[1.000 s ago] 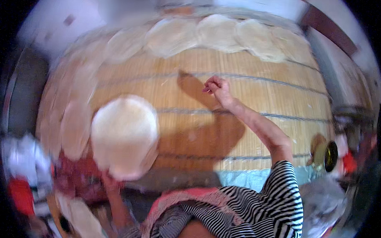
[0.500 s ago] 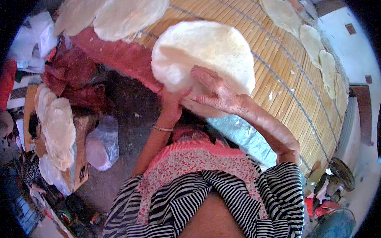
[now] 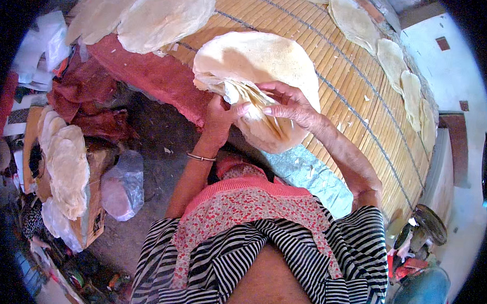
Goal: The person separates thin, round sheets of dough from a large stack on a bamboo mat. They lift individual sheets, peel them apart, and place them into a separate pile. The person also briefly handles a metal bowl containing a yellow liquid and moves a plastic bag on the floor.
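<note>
A stack of thin, round, cream-coloured flat sheets (image 3: pixel 263 56), like dried flatbreads, is held in front of me over the near edge of the bamboo mat (image 3: pixel 343 64). Its near side is bent, so several separate layer edges fan out between my hands. My left hand (image 3: pixel 221 118), with a bangle at the wrist, grips the left near edge, thumb over the layers. From the right, my right hand (image 3: pixel 294 106) has its thumb and fingers closed on the fanned edges. The fingers beneath the stack are hidden.
More round sheets (image 3: pixel 165 18) lie at the mat's far left, and others (image 3: pixel 355 24) along its right rim. Red cloth (image 3: pixel 149 76) and blue sheeting (image 3: pixel 310 173) border the near edge. At left, a cardboard box (image 3: pixel 95 222) carries sheets beside a plastic bag (image 3: pixel 123 185). A fan (image 3: pixel 421 295) stands lower right.
The near edge of the stack has bent up and its layers now show fanned apart. My right hand has shifted slightly right, its fingers now on the layer edges.
</note>
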A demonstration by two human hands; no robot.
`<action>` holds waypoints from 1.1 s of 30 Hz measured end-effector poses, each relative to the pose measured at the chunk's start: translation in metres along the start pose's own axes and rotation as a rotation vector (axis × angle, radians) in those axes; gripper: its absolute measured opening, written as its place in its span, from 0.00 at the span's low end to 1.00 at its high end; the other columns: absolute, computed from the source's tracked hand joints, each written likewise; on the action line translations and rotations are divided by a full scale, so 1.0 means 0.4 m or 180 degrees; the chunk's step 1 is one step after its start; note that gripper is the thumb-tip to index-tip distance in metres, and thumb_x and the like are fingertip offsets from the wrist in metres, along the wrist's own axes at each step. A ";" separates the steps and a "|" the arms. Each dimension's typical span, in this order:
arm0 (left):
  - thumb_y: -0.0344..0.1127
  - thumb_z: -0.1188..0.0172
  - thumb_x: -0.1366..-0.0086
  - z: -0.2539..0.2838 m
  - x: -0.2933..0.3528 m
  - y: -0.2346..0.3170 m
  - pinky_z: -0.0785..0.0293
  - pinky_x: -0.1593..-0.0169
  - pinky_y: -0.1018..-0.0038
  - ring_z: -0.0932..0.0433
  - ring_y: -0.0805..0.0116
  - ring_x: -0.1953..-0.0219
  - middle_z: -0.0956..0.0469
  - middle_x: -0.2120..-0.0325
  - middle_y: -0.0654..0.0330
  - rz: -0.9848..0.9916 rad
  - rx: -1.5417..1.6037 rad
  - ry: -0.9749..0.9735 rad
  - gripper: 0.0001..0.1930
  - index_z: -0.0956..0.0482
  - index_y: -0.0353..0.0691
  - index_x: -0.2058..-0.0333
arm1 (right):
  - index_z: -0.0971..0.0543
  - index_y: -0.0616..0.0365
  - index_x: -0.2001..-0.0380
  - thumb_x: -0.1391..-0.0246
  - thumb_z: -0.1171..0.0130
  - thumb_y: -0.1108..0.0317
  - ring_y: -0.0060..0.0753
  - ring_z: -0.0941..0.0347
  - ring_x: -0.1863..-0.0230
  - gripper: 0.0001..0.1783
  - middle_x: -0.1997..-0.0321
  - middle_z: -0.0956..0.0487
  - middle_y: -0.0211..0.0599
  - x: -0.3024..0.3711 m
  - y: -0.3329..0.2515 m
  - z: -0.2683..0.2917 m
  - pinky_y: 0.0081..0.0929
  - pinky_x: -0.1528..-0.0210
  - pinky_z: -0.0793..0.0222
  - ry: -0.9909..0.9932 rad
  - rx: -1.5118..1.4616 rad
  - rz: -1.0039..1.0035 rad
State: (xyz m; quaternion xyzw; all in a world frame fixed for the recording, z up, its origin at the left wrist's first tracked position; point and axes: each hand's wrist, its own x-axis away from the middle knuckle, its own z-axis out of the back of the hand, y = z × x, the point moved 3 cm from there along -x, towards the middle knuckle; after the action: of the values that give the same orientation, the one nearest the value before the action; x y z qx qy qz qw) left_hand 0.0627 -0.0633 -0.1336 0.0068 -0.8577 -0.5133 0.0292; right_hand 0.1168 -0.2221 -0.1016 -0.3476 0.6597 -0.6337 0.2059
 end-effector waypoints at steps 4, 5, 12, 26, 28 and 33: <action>0.35 0.38 0.55 -0.017 -0.007 -0.006 0.34 0.57 0.75 0.31 0.70 0.62 0.30 0.63 0.58 0.0002 -0.0124 0.0206 0.26 0.36 0.32 0.58 | 0.36 0.61 0.53 0.58 0.42 0.69 0.27 0.41 0.49 0.27 0.52 0.34 0.35 -0.005 0.015 0.024 0.25 0.45 0.47 -0.0133 0.0023 0.0051; 0.35 0.38 0.55 -0.021 -0.005 -0.003 0.34 0.57 0.75 0.31 0.70 0.62 0.30 0.63 0.58 0.0008 -0.0095 0.0260 0.26 0.36 0.32 0.58 | 0.35 0.61 0.53 0.58 0.42 0.69 0.27 0.40 0.50 0.26 0.53 0.33 0.34 -0.005 0.014 0.026 0.25 0.46 0.46 -0.0134 0.0090 0.0040; 0.34 0.39 0.57 -0.015 -0.001 0.003 0.35 0.57 0.75 0.31 0.69 0.61 0.31 0.63 0.58 0.0152 -0.0273 0.0541 0.27 0.36 0.32 0.57 | 0.32 0.61 0.57 0.58 0.41 0.69 0.22 0.36 0.55 0.22 0.57 0.31 0.31 -0.025 0.023 0.043 0.20 0.51 0.40 -0.0122 0.0210 0.0072; 0.27 0.43 0.55 -0.023 0.011 0.009 0.33 0.56 0.72 0.30 0.66 0.60 0.31 0.62 0.57 0.0357 -0.0014 0.0560 0.25 0.39 0.33 0.55 | 0.37 0.57 0.51 0.65 0.36 0.61 0.30 0.42 0.47 0.35 0.50 0.36 0.35 -0.023 0.007 0.011 0.29 0.45 0.47 -0.0426 0.1027 0.0083; 0.29 0.41 0.56 -0.019 0.012 0.006 0.33 0.57 0.73 0.31 0.68 0.61 0.31 0.63 0.57 0.0340 0.0034 0.0579 0.25 0.37 0.32 0.57 | 0.37 0.53 0.51 0.63 0.38 0.69 0.27 0.42 0.48 0.32 0.51 0.36 0.31 -0.025 -0.005 0.011 0.27 0.44 0.48 -0.0507 0.1006 -0.0013; 0.31 0.39 0.56 -0.025 0.020 0.012 0.34 0.57 0.74 0.31 0.69 0.62 0.31 0.63 0.58 0.0304 0.0238 0.0640 0.25 0.36 0.32 0.58 | 0.34 0.55 0.54 0.62 0.38 0.62 0.28 0.40 0.49 0.29 0.54 0.33 0.33 -0.023 0.013 0.023 0.28 0.47 0.44 -0.0399 0.0808 0.0219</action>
State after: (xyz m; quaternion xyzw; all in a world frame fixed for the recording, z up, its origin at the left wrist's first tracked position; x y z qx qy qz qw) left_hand 0.0554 -0.0701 -0.1242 0.0185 -0.8683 -0.4757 0.1393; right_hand 0.1284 -0.2221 -0.1094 -0.3349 0.5716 -0.6817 0.3106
